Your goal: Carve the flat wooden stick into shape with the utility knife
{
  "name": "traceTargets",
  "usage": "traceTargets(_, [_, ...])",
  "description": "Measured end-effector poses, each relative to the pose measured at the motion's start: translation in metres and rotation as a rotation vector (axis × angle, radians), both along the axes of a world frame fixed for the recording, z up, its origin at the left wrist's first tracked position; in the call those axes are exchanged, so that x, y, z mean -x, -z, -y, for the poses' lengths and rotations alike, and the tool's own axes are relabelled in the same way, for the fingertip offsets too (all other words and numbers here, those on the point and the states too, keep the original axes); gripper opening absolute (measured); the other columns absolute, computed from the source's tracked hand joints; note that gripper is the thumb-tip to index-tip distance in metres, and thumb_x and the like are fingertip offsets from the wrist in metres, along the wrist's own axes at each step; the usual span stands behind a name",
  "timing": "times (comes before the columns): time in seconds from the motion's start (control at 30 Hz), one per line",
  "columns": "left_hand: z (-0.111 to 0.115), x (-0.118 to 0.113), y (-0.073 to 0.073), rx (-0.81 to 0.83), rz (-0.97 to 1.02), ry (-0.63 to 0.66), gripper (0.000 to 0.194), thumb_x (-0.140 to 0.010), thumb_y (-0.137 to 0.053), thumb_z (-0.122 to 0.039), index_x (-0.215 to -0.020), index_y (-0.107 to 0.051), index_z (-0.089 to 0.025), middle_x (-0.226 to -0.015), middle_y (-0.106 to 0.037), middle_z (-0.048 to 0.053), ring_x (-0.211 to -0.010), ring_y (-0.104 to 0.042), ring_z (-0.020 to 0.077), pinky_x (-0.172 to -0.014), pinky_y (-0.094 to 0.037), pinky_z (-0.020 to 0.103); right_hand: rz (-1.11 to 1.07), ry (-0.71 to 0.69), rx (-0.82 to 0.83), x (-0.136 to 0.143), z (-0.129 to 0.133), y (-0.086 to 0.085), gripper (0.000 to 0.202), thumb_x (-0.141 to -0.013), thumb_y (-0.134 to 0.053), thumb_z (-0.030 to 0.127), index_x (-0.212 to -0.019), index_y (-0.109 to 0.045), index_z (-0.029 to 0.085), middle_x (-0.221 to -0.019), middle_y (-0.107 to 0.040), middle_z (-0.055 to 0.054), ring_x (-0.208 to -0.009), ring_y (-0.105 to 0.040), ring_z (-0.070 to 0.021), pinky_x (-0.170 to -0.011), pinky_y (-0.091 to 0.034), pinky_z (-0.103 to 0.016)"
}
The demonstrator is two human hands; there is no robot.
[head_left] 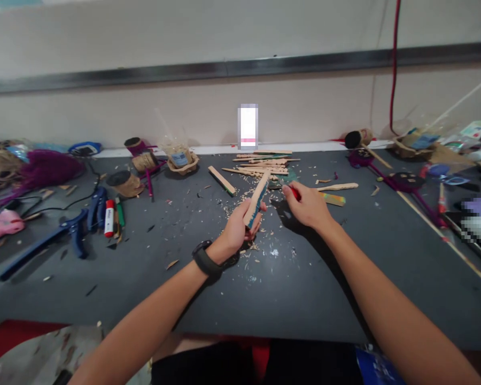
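My left hand (240, 227), with a dark watch at the wrist, is closed round the lower end of a wooden strip (259, 199). The strip is tilted up and away, pale on top with blue-green paint along its side. Just to its right, my right hand (309, 203) is closed on a red-handled carving tool (295, 193); its tip points left and is hard to make out. The tool is apart from the strip. Wood shavings (260, 260) lie below and around both hands. Behind them is a pile of carved wooden sticks (270, 164).
A loose wooden strip (222, 180) lies left of the pile, a pale carved stick (339, 187) to the right. Farther left are blue clamps (77, 232), a red-and-white marker (109, 219) and a pink glue gun (4, 227). Purple yarn items (404, 182) lie at right. A wall stands behind.
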State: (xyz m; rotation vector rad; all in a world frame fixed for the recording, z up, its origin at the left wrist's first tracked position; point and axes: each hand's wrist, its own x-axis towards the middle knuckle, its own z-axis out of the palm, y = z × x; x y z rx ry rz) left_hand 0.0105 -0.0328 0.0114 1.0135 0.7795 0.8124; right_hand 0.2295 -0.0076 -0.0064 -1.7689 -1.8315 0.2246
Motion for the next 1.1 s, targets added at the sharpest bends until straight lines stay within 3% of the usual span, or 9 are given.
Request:
traceTargets(0.13, [-0.004, 0.001, -0.006, 0.094, -0.028, 0.024, 0.056, -0.110, -0.025, -0.047, -0.107, -0.070, -0.015, -0.046, -0.038, -0.006, -0.037, -0.021, 0.0095, -0.036, -0.018, 0.020, -0.077, -0.005, -0.068, -0.001, 0.004, -0.006, 0.049, -0.106, -0.041, 0.065, -0.083, -0.059, 0.026, -0.063, -0.055, -0.002, -0.062, -0.048, -0.0217, -0.064, -0.028, -0.033])
traceTargets(0.27, [-0.004, -0.001, -0.004, 0.172, -0.032, 0.024, 0.058, -0.111, -0.027, -0.048, -0.114, -0.072, -0.012, -0.051, -0.041, -0.006, -0.037, -0.021, 0.0076, -0.037, -0.021, 0.019, -0.083, -0.052, -0.101, 0.004, 0.009, -0.012, 0.049, -0.105, -0.043, 0.066, -0.087, -0.062, 0.025, -0.065, -0.059, -0.002, -0.061, -0.048, -0.0207, -0.063, -0.029, -0.033])
traceTargets(0.47, [-0.007, -0.003, 0.006, 0.146, -0.047, -0.067, 0.049, -0.109, -0.039, -0.050, -0.114, -0.072, -0.014, -0.065, -0.054, -0.001, -0.048, -0.046, 0.0101, -0.042, -0.040, 0.020, -0.049, -0.093, -0.087, 0.010, 0.012, -0.013, 0.049, -0.103, -0.046, 0.065, -0.091, -0.067, 0.024, -0.068, -0.063, -0.004, -0.061, -0.051, -0.0207, -0.062, -0.030, -0.033])
traceTargets(0.6, [-0.007, -0.004, 0.010, 0.007, -0.117, -0.160, 0.040, -0.106, -0.050, -0.053, -0.123, -0.065, -0.020, -0.065, -0.053, -0.003, -0.049, -0.049, 0.0113, -0.044, -0.044, 0.021, -0.036, -0.101, -0.074, 0.012, 0.012, -0.013, 0.046, -0.103, -0.047, 0.064, -0.091, -0.068, 0.024, -0.066, -0.062, -0.003, -0.060, -0.050, -0.0203, -0.062, -0.030, -0.033])
traceTargets(0.73, [-0.006, -0.004, 0.013, -0.102, -0.194, -0.192, 0.043, -0.104, -0.054, -0.059, -0.116, -0.066, -0.020, -0.068, -0.048, -0.003, -0.053, -0.047, 0.0113, -0.045, -0.046, 0.021, 0.042, -0.148, -0.091, 0.017, 0.015, -0.013, 0.043, -0.103, -0.048, 0.059, -0.086, -0.066, 0.024, -0.070, -0.066, -0.005, -0.064, -0.054, -0.0215, -0.063, -0.028, -0.033])
traceTargets(0.97, [-0.003, -0.002, 0.019, -0.349, -0.385, -0.115, 0.046, -0.107, -0.041, -0.061, -0.101, -0.063, -0.021, -0.075, -0.047, -0.002, -0.057, -0.046, 0.0116, -0.047, -0.045, 0.023, 0.128, -0.227, -0.059, 0.024, 0.017, -0.009, 0.043, -0.105, -0.044, 0.057, -0.087, -0.065, 0.024, -0.080, -0.072, -0.007, -0.072, -0.059, -0.0238, -0.064, -0.027, -0.033])
traceTargets(1.1, [0.003, -0.001, 0.011, -0.508, -0.546, -0.131, 0.042, -0.110, -0.036, -0.051, -0.097, -0.061, -0.019, -0.077, -0.054, 0.000, -0.065, -0.048, 0.0140, -0.058, -0.044, 0.027, 0.157, -0.158, -0.032, 0.008, 0.008, -0.006, 0.045, -0.104, -0.044, 0.059, -0.090, -0.070, 0.025, -0.081, -0.074, -0.008, -0.074, -0.062, -0.0256, -0.066, -0.028, -0.034])
